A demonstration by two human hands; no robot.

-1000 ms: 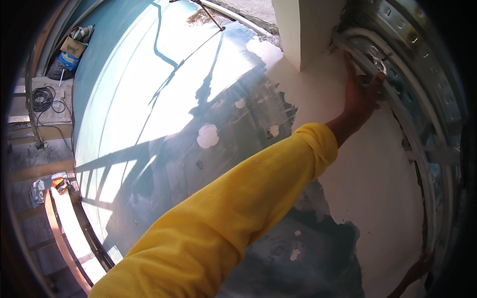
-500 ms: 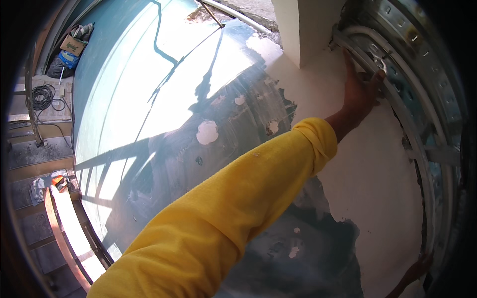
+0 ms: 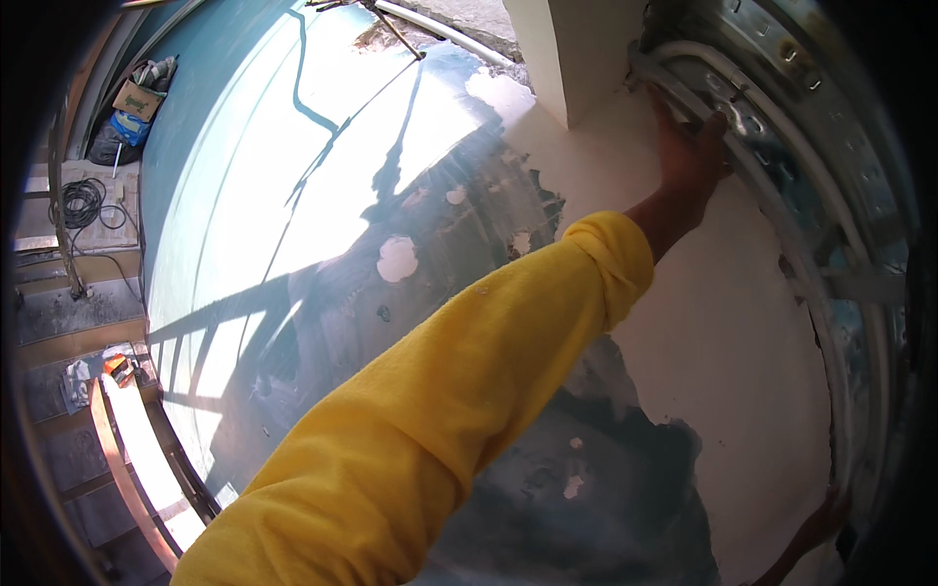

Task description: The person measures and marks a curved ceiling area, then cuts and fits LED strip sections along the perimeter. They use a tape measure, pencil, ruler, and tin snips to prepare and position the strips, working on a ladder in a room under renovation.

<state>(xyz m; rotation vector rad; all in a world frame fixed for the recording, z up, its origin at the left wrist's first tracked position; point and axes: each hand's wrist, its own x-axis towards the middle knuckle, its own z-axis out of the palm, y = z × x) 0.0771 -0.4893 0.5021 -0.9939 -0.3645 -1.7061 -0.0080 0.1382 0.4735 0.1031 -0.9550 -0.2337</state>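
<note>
- The left hand [image 3: 692, 156], in the upper right of the frame, lies flat with fingers together, pressed on the white pipe [image 3: 782, 210] at the wall's edge.
- That pipe is a single pale curved line running down the right side, beside a perforated metal rail [image 3: 831, 117].
- The right hand [image 3: 826, 518], lower right, touches the white plastered wall [image 3: 723, 342]; its fingers cannot be made out.
- One yellow sleeve [image 3: 440, 410] crosses the centre.

Head camera, close, down along wall [image 3: 743, 322]
</note>
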